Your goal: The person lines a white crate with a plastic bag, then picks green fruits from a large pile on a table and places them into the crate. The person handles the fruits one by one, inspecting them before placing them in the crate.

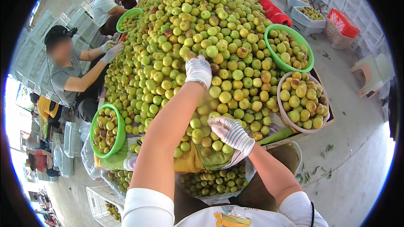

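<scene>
A large heap of round yellow-green fruits, some with brown or reddish patches, rises before me. My left hand, in a white knitted glove with writing, reaches onto the middle of the heap. Its fingertips are among the fruits, and the hand hides whatever may be in its grasp. Closer to my body, my right hand wears a white glove with green stripes. Its fingers are bent over the near edge of the heap beside several fruits. Whether it grips one is unclear.
At right, a green basket and a pale basin hold fruits. Another green basket stands left. Below the cloth-covered edge lies a lined container of fruits. Gloved co-workers sit along the left side. A stool stands right.
</scene>
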Demonstrator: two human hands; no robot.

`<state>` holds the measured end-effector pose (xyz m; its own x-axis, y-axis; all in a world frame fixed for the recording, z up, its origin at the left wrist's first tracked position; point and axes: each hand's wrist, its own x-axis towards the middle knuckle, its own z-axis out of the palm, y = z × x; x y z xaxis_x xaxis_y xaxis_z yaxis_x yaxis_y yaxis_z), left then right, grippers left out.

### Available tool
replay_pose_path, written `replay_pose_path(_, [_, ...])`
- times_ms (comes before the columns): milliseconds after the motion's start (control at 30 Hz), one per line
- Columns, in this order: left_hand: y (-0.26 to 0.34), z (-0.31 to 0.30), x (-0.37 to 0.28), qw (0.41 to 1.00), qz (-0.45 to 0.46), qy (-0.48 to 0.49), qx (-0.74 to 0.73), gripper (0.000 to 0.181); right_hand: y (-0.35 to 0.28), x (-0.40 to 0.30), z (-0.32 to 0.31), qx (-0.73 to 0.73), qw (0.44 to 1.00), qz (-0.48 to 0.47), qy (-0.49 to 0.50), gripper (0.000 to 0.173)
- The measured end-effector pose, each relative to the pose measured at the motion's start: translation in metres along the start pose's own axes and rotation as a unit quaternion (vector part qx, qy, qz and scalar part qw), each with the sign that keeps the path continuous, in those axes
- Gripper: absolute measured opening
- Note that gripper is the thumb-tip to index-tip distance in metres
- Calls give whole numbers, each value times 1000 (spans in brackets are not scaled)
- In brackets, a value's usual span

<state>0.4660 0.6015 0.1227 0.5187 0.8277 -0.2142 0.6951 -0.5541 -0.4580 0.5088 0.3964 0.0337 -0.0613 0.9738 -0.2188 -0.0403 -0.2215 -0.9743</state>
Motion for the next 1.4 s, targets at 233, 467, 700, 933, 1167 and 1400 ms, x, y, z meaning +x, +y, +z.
replay_pose_path(233, [-29, 17, -17, 998, 31, -14, -53, 28, -4, 1, -4, 60, 997, 40, -8, 32])
replay_pose_path(467, [-21, 10, -86, 921, 7, 21, -389, 53, -17, 6, -13, 498, 865, 52, -4, 68])
replay_pose_path(700, [-50, 39, -80, 796, 18, 167, -581, 35, -10, 11, -7, 651, 753, 78, -58, 59])
replay_pose_path(933, [-154, 85, -12, 893, -196, 61, -401, 63, 0, 13, -7, 623, 774, 95, -60, 57])
replay_pose_path(1167, [-171, 105, -25, 909, -97, -63, -400, 68, 2, 14, -7, 593, 797, 97, -64, 57])
replay_pose_path(1400, [-238, 126, 33, 713, -211, 170, -646, 45, 0, 13, -2, 585, 802, 106, -66, 57])
